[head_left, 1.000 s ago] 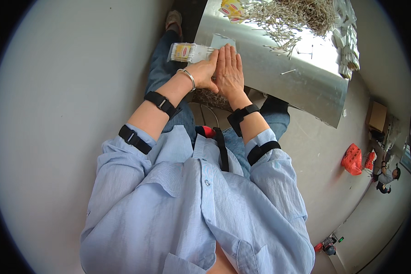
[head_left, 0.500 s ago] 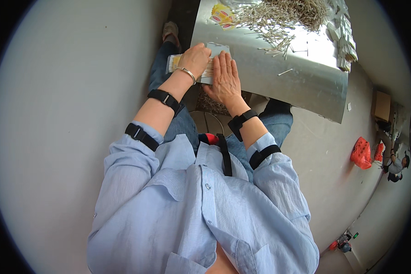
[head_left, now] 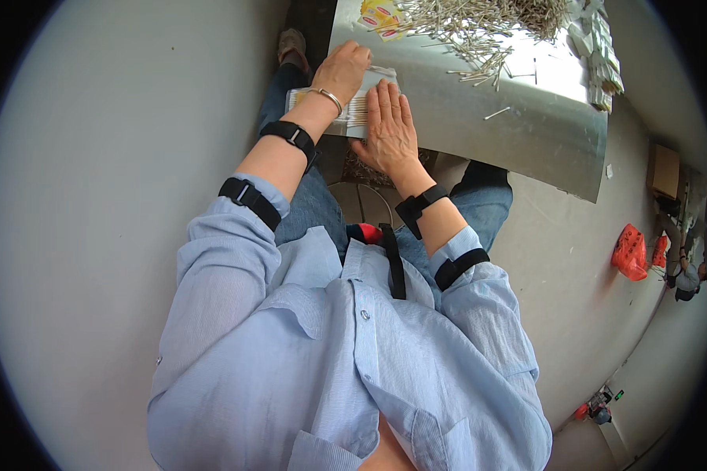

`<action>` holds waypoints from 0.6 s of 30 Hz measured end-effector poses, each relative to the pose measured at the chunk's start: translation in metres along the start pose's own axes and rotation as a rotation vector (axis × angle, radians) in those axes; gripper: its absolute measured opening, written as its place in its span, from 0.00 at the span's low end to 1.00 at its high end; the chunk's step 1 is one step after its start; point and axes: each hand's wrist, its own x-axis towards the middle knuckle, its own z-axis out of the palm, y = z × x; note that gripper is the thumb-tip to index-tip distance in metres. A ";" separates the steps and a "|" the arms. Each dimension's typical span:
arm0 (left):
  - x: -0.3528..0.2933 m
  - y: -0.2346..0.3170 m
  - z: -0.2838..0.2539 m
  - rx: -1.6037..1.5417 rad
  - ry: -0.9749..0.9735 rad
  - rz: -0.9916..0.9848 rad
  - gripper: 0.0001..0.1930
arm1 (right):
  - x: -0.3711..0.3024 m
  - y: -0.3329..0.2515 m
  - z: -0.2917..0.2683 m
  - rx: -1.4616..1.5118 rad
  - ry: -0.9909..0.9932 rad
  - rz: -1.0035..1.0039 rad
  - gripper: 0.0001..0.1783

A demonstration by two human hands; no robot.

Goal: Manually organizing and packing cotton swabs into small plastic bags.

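Observation:
Near the left corner of the metal table, a row of cotton swabs lies in what looks like a flat clear plastic bag. My right hand rests flat on its right part, fingers stretched out and side by side. Just beyond the row, my left hand is closed, its fingers curled down. Whatever its fingertips pinch, if anything, is hidden beneath them. To the left of the row, partly under my left wrist, sits a filled pack of swabs with yellow on it.
A large heap of loose swabs covers the far part of the metal table. Yellow and white cards lie at the far left. Packed bags line the right edge. Red plastic bags and a cardboard box stand beyond.
My left hand has slid away from me, up past the swab row, uncovering more of it. My right hand stays flat in place. The whole view has shifted slightly.

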 end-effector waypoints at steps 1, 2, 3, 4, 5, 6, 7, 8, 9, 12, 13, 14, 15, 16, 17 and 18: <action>-0.005 0.007 0.000 -0.184 0.179 -0.004 0.12 | -0.001 0.001 0.000 0.003 0.005 0.005 0.53; -0.012 0.013 0.000 -0.367 0.358 -0.010 0.15 | -0.002 0.001 0.001 0.003 0.002 0.007 0.53; -0.025 0.021 0.001 -0.367 0.357 -0.006 0.15 | -0.003 0.001 0.001 0.020 0.019 0.005 0.53; -0.044 0.027 0.009 -0.575 0.403 -0.082 0.18 | -0.001 0.001 0.002 0.038 0.039 0.003 0.53; -0.065 0.031 0.018 -0.786 0.443 -0.162 0.21 | -0.001 0.001 0.005 0.042 0.040 0.007 0.53; -0.083 0.033 0.027 -0.869 0.380 -0.184 0.25 | -0.003 0.002 0.008 0.044 0.072 0.007 0.52; -0.090 0.035 0.031 -0.863 0.412 -0.144 0.26 | -0.002 0.003 0.011 0.043 0.104 0.009 0.51; -0.093 0.037 0.035 -0.857 0.441 -0.103 0.28 | 0.000 0.004 0.013 0.046 0.105 0.017 0.51; -0.090 0.039 0.035 -0.856 0.436 -0.104 0.28 | 0.000 0.004 0.014 0.039 0.115 0.006 0.50; -0.082 0.043 0.038 -0.934 0.416 -0.146 0.30 | 0.001 0.003 0.019 0.002 0.134 0.009 0.49; -0.080 0.043 0.039 -0.991 0.404 -0.140 0.31 | 0.001 0.003 0.021 -0.033 0.143 0.015 0.49; -0.078 0.044 0.041 -1.049 0.389 -0.134 0.32 | 0.000 0.005 0.022 -0.031 0.145 0.030 0.49; -0.078 0.042 0.041 -1.049 0.373 -0.130 0.32 | 0.000 0.003 0.020 0.007 0.136 0.022 0.49; -0.077 0.040 0.042 -1.110 0.356 -0.119 0.32 | -0.001 0.002 0.018 0.044 0.127 0.015 0.49; -0.077 0.038 0.042 -1.171 0.338 -0.109 0.33 | 0.000 0.001 0.016 0.049 0.128 0.032 0.49; -0.078 0.036 0.042 -1.232 0.321 -0.103 0.33 | 0.000 0.001 0.014 0.063 0.128 0.024 0.49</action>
